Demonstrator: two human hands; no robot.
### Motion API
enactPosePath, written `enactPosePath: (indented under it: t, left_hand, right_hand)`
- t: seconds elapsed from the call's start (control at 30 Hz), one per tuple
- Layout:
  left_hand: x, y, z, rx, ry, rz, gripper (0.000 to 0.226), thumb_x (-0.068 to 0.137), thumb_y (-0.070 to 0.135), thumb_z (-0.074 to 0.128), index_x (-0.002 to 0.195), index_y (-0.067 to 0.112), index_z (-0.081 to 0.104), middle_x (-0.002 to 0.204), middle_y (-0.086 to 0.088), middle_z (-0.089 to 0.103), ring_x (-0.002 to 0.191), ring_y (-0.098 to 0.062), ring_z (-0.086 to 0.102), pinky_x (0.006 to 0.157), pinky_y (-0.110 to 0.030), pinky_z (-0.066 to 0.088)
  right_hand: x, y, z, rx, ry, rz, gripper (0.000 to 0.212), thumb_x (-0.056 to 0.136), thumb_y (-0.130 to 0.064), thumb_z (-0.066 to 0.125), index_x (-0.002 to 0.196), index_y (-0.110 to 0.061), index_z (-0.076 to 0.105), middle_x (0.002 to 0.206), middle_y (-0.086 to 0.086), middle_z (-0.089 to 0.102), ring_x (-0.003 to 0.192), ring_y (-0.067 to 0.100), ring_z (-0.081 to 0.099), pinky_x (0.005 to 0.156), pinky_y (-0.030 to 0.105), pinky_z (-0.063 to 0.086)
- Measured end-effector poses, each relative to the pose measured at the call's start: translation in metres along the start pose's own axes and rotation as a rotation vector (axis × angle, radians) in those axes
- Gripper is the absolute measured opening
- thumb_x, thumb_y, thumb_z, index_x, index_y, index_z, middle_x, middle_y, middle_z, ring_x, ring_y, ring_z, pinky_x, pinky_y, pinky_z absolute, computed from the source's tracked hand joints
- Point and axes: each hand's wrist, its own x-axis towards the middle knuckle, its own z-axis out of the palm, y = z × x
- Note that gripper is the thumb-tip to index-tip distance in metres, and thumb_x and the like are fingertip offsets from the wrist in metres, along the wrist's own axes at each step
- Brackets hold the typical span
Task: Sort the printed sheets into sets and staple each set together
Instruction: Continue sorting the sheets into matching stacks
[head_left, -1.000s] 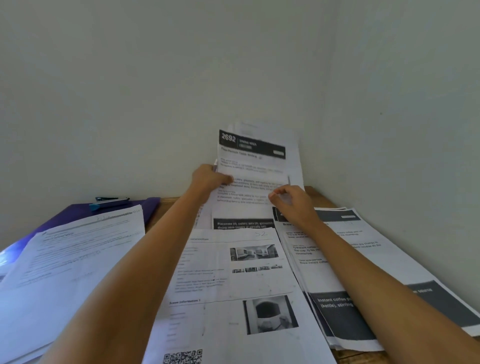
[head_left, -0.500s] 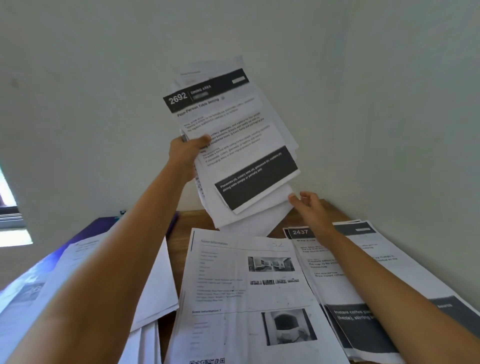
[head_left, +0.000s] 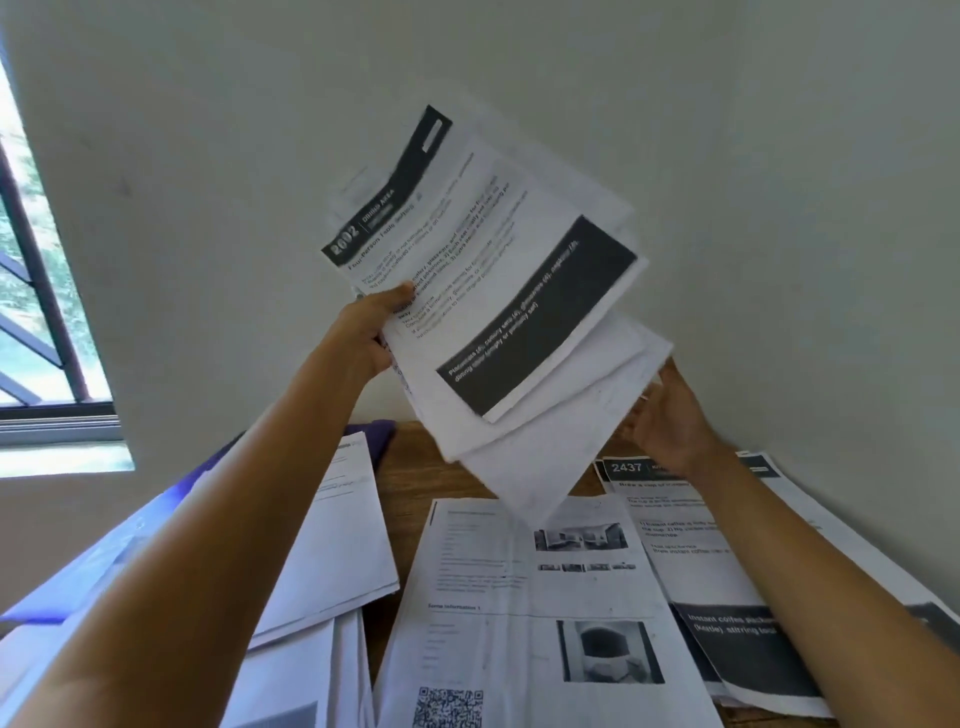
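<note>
My left hand (head_left: 363, 338) grips a loose stack of printed sheets (head_left: 498, 291) by its left edge and holds it raised and tilted in front of the wall. The top sheet has a dark header band and a dark footer band. My right hand (head_left: 670, 421) is under the stack's lower right corner, fingers spread, at the edge of the lowest sheets. On the wooden table (head_left: 415, 467) lie three piles: a photo-and-QR-code sheet (head_left: 519, 613) in the middle, a pile headed "2437" (head_left: 691, 561) at the right, and a text pile (head_left: 332, 535) at the left. No stapler is in view.
A purple folder (head_left: 93, 577) lies under the left pile. Two walls meet in a corner behind the table. A barred window (head_left: 31, 291) is at the far left.
The stack has been lifted off the table by my left hand and swung up, tilting clockwise. My right hand let go of it and now sits under its lower right corner.
</note>
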Motion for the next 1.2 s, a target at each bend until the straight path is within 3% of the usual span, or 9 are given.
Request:
enactPosePath:
  t: [0.1, 0.23, 0.4, 0.47, 0.57, 0.67, 0.97, 1.1, 1.2]
  left_hand:
    - [-0.010, -0.023, -0.019, 0.171, -0.061, -0.159, 0.027, 0.086, 0.004, 0.067, 0.112, 0.011, 0.063, 0.102, -0.014, 0.072, 0.079, -0.029, 0.072, 0.065, -0.048, 0.060]
    - [-0.022, -0.057, -0.049, 0.408, -0.154, -0.290, 0.049, 0.077, 0.006, 0.071, 0.123, 0.008, 0.057, 0.112, -0.018, 0.070, 0.094, -0.036, 0.070, 0.072, -0.052, 0.059]
    - [-0.027, -0.079, -0.071, 0.538, -0.104, -0.349, 0.038, 0.083, 0.004, 0.070, 0.119, 0.008, 0.058, 0.107, -0.018, 0.071, 0.095, -0.037, 0.070, 0.075, -0.053, 0.058]
    - [-0.028, -0.085, -0.072, 0.578, -0.082, -0.347, 0.037, 0.082, 0.001, 0.070, 0.116, 0.009, 0.059, 0.107, -0.017, 0.070, 0.093, -0.037, 0.069, 0.073, -0.052, 0.058]
    - [-0.029, -0.093, -0.070, 0.599, -0.044, -0.339, 0.035, 0.082, -0.003, 0.069, 0.114, 0.008, 0.060, 0.103, -0.016, 0.070, 0.086, -0.035, 0.069, 0.063, -0.047, 0.058]
    - [-0.026, -0.099, -0.072, 0.592, -0.025, -0.351, 0.035, 0.082, -0.003, 0.069, 0.114, 0.006, 0.060, 0.108, -0.019, 0.069, 0.087, -0.036, 0.068, 0.069, -0.048, 0.056]
    - [-0.016, -0.089, -0.085, 0.679, 0.028, -0.416, 0.036, 0.085, 0.004, 0.069, 0.118, 0.004, 0.056, 0.105, -0.019, 0.069, 0.085, -0.035, 0.069, 0.065, -0.045, 0.056]
    - [-0.012, -0.080, -0.089, 0.721, 0.055, -0.413, 0.035, 0.084, 0.008, 0.071, 0.117, 0.004, 0.057, 0.104, -0.019, 0.071, 0.086, -0.036, 0.070, 0.070, -0.049, 0.058]
    - [-0.014, -0.075, -0.089, 0.732, 0.075, -0.374, 0.026, 0.086, 0.009, 0.069, 0.110, 0.005, 0.058, 0.103, -0.018, 0.070, 0.081, -0.034, 0.069, 0.061, -0.045, 0.056]
  right_hand:
    - [-0.008, -0.003, 0.003, -0.028, -0.106, 0.061, 0.075, 0.088, -0.072, 0.027, 0.109, -0.015, 0.071, 0.112, 0.012, 0.069, 0.101, 0.028, 0.066, 0.092, 0.045, 0.049]
    - [-0.013, 0.002, 0.006, -0.083, -0.197, 0.166, 0.077, 0.092, -0.067, 0.024, 0.084, -0.013, 0.078, 0.087, 0.013, 0.072, 0.077, 0.025, 0.071, 0.066, 0.034, 0.060]
    - [-0.016, 0.014, 0.014, -0.312, -0.246, 0.162, 0.040, 0.083, -0.038, 0.056, 0.110, -0.010, 0.065, 0.109, 0.012, 0.071, 0.091, 0.023, 0.071, 0.073, 0.035, 0.059]
    - [-0.012, 0.020, 0.012, -0.416, -0.244, 0.170, 0.045, 0.075, -0.025, 0.069, 0.115, -0.007, 0.060, 0.115, 0.016, 0.068, 0.096, 0.027, 0.070, 0.074, 0.039, 0.059]
    - [-0.006, 0.029, 0.009, -0.503, -0.197, 0.178, 0.047, 0.078, -0.006, 0.070, 0.122, -0.003, 0.056, 0.113, 0.017, 0.068, 0.096, 0.031, 0.069, 0.075, 0.043, 0.059]
    - [-0.004, 0.036, 0.010, -0.525, -0.136, 0.172, 0.035, 0.081, 0.006, 0.066, 0.115, -0.002, 0.059, 0.113, 0.018, 0.067, 0.091, 0.030, 0.068, 0.076, 0.043, 0.059]
    - [-0.004, 0.046, 0.018, -0.600, -0.067, 0.267, 0.031, 0.084, 0.006, 0.064, 0.114, 0.001, 0.059, 0.105, 0.017, 0.067, 0.085, 0.030, 0.068, 0.069, 0.042, 0.058]
    - [-0.002, 0.049, 0.020, -0.600, -0.037, 0.265, 0.029, 0.086, 0.006, 0.061, 0.115, 0.002, 0.059, 0.108, 0.019, 0.066, 0.084, 0.031, 0.066, 0.074, 0.046, 0.055]
    - [-0.003, 0.048, 0.020, -0.606, -0.010, 0.261, 0.029, 0.088, 0.005, 0.060, 0.117, 0.000, 0.059, 0.100, 0.014, 0.067, 0.080, 0.028, 0.066, 0.064, 0.041, 0.057]
